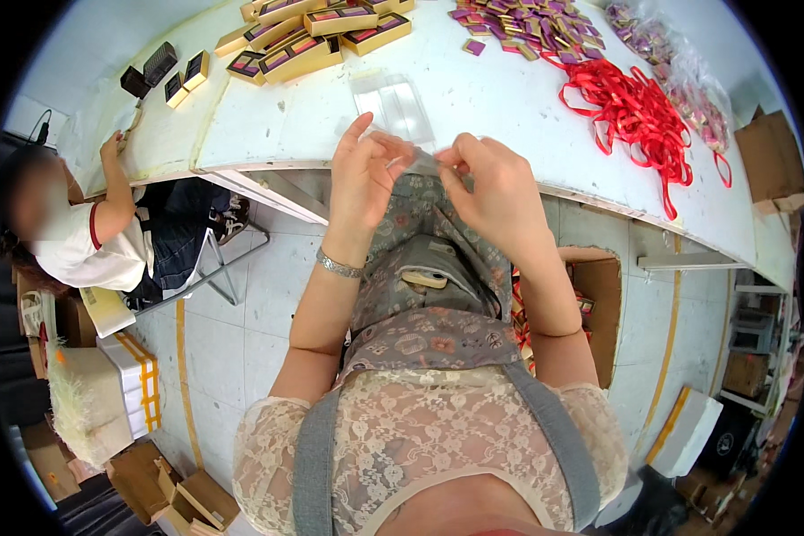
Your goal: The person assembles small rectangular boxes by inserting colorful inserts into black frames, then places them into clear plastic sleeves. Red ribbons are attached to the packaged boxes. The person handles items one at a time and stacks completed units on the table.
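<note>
Near the table's front edge, a small clear plastic piece (427, 164), perhaps a folded box sleeve, is between my two hands. My right hand (491, 183) pinches one end of it with thumb and forefinger. My left hand (366, 170) has its forefinger raised, while its other fingers and thumb curl in to grip the opposite end. Just beyond my fingers, flat clear plastic packaging (391, 105) lies on the white table (286, 134). The exact shape of the held piece is hard to make out.
Gold boxes with coloured contents (317, 36) are piled at the back. Purple and gold squares (536, 22) and a heap of red ribbon loops (630, 112) lie to the right. A co-worker (98, 228) sits at the left. A cardboard carton (606, 313) stands below the table.
</note>
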`<state>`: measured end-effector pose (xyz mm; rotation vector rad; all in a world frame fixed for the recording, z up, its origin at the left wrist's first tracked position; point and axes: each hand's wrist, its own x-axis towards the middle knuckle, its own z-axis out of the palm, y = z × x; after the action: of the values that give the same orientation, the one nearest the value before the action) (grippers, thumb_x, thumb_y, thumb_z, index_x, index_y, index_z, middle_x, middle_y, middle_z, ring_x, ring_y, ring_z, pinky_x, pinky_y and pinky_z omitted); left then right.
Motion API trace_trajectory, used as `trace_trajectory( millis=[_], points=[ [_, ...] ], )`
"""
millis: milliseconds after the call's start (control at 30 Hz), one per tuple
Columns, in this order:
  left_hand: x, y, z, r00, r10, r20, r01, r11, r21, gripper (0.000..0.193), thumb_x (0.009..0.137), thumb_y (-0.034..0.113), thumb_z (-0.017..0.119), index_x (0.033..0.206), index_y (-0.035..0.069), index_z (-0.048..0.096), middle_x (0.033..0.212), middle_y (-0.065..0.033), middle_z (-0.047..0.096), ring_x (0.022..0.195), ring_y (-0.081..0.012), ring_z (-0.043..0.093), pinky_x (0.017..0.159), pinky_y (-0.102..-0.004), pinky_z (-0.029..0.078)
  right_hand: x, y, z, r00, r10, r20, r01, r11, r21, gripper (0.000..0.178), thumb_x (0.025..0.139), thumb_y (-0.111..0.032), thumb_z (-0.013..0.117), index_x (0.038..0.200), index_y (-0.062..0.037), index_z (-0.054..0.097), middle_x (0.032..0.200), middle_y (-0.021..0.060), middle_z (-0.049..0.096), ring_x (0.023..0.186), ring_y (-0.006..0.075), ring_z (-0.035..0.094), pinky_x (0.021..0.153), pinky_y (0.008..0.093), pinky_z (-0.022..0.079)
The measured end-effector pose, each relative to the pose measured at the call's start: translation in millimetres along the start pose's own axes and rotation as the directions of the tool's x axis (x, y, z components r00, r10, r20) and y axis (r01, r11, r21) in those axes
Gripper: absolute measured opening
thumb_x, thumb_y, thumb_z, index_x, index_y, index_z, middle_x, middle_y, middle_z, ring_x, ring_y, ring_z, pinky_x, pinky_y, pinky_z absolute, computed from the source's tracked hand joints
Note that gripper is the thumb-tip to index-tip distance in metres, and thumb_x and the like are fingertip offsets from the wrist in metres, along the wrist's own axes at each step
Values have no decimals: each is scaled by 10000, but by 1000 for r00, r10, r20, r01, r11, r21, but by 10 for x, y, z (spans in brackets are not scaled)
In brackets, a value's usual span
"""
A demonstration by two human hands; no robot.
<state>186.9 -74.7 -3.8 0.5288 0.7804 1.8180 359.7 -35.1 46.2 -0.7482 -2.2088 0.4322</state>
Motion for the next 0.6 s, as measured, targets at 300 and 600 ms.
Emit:
trace_trajectory(
  millis=[300,600],
  points=[
    [-153,-49,70,994,80,-75,-70,990,121,581,896,5,418,1402,14,134,1114,-163,497,994,-274,612,870,-435,524,-82,-29,-57,948,248,199,-279,949,149,297,769,-119,690,1030,-34,578,844,163,658,716,257,646,638,366,508],
    [-471,33,338,985,121,125,-129,990,58,692,924,45,534,1443,97,80,1364,-206,368,1176,-326,528,925,-382,491,-120,4,241,886,384,259,-463,729,504,548,840,-241,705,1262,-12,442,949,135,577,755,163,630,621,281,512]
  ],
)
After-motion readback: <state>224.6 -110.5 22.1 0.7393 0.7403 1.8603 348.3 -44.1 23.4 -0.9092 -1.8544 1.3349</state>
